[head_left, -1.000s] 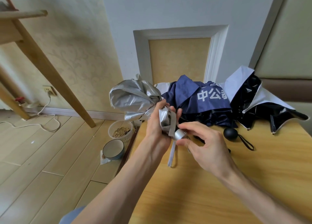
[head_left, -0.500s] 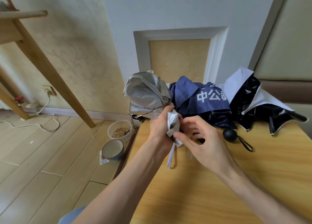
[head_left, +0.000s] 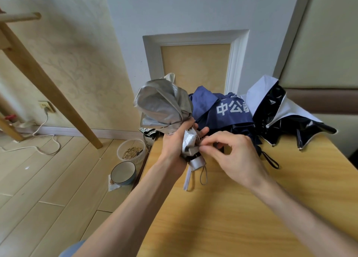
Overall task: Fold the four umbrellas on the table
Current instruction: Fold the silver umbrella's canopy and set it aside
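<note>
Over the near yellow wooden table (head_left: 232,208), the left hand (head_left: 174,144) is gripping the crinkly silver fabric umbrella (head_left: 164,105) round its bunched middle. The right hand (head_left: 232,156) is pinching its flat strap (head_left: 193,150), so fastening looks unfinished. Farther back, the limp navy printed umbrella (head_left: 222,111) and the glossy black-and-white umbrella (head_left: 280,109) are lying unfolded.

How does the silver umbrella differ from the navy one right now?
The silver umbrella is held upright, gripped by the left hand and pinched by the right hand; the navy umbrella lies untouched on the table. The silver umbrella is plain; the navy umbrella carries white characters. Shared: both canopies are collapsed and crumpled, neither neatly wrapped.
</note>
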{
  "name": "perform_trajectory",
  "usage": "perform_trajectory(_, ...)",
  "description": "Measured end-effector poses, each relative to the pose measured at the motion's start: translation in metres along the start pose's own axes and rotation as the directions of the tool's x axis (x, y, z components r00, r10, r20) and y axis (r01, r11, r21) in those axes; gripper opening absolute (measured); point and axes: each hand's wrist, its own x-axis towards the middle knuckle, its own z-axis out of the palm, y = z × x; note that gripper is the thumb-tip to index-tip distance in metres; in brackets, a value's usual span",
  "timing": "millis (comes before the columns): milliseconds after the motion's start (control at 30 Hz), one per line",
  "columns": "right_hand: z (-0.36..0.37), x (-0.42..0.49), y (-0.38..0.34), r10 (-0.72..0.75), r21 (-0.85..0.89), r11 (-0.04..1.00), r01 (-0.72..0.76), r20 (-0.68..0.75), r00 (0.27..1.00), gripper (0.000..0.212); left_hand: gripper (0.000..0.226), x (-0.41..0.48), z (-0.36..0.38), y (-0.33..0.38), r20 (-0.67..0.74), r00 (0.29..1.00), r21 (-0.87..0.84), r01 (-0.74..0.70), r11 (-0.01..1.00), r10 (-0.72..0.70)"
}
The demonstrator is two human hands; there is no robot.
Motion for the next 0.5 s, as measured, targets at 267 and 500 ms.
perform_trajectory(267,-0.021,0.021,-0.007,0.377,0.631,0.731,-0.259,-0.057,0.924,0.006,0.019,-0.006,0.003,-0.003,0.211,0.971,0.313,0.043,0.949,-0.114)
perform_trajectory(500,-0.028,0.023,-0.008,0.214,0.358,0.905,-0.228,0.08,0.974,0.029,0.032,-0.011,0.003,-0.009,0.281,0.951,0.429,-0.002,0.903,-0.131)
